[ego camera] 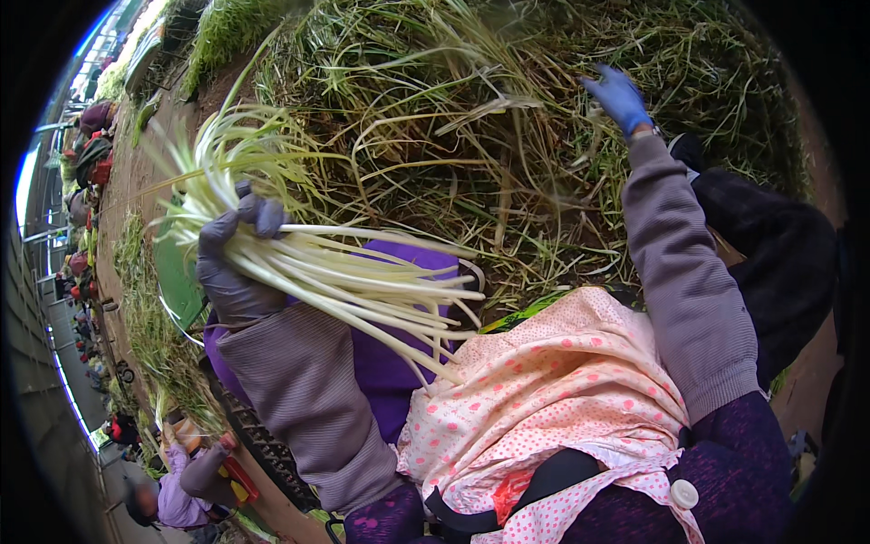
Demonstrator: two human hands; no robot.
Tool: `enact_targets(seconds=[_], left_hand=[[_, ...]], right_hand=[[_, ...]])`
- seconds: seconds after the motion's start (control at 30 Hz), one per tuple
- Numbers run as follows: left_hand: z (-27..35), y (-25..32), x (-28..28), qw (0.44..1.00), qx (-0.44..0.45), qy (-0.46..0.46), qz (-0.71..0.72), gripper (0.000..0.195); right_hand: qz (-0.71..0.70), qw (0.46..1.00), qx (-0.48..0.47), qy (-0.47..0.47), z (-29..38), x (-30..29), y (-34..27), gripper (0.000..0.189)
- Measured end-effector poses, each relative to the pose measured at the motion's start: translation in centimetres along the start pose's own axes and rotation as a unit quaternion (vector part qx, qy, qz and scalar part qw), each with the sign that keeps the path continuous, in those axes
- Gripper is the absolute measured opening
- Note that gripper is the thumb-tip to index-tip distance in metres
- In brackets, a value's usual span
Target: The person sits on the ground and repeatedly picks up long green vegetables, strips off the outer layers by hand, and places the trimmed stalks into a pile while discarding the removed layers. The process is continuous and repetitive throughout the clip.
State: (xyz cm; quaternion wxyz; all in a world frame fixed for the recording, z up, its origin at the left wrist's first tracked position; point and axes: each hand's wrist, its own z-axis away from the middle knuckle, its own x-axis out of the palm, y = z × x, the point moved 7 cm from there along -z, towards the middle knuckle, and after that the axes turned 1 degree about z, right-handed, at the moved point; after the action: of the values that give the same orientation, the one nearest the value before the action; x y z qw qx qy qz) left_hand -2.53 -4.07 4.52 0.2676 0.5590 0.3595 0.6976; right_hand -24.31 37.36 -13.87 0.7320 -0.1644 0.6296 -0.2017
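Note:
My left hand [239,262], in a grey glove, grips a bunch of long, pale stalks [353,272]. Their white ends point right, over my lap, and the yellow-green leafy tops fan out beyond my fist. My right hand [617,98] wears a blue glove. It is stretched out above a heap of loose green and brown leaves and stems [435,156], fingers somewhat apart, with no stalk visible in it. A pink-dotted apron [544,387] covers my lap, and purple cloth [401,340] shows beneath the stalks.
A green object [175,265] stands left of my grey glove. Beside it runs a strip of scattered greens [149,313]. Lower left, a person in a lilac top [180,486] sits close by; several more people are farther off. Dark-trousered legs [768,238] lie at the right.

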Motion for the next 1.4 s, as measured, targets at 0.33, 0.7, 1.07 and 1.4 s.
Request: enact_targets(seconds=[0.33,0.7,1.07,1.4], left_hand=[[0.4,-1.1,2.6,0.975,-0.042,-0.115,0.186,0.038],[2.6,7.7,-0.6,0.802,-0.311,-0.462,0.217,0.058],[0.5,4.1,0.7,0.951,0.144,-0.146,0.233,0.052],[1.2,2.8,1.4,0.986,0.088,-0.075,0.119,0.044]], right_hand=[[-0.130,0.843,-0.475,-0.215,17.7,10.4,-27.1,0.019],[-0.058,0.906,-0.408,-0.097,6.5,8.4,-16.7,0.016],[0.179,0.905,-0.354,-0.153,8.1,15.7,-14.8,0.023],[0.201,0.728,-0.313,-0.576,17.5,15.8,-9.2,0.032]])
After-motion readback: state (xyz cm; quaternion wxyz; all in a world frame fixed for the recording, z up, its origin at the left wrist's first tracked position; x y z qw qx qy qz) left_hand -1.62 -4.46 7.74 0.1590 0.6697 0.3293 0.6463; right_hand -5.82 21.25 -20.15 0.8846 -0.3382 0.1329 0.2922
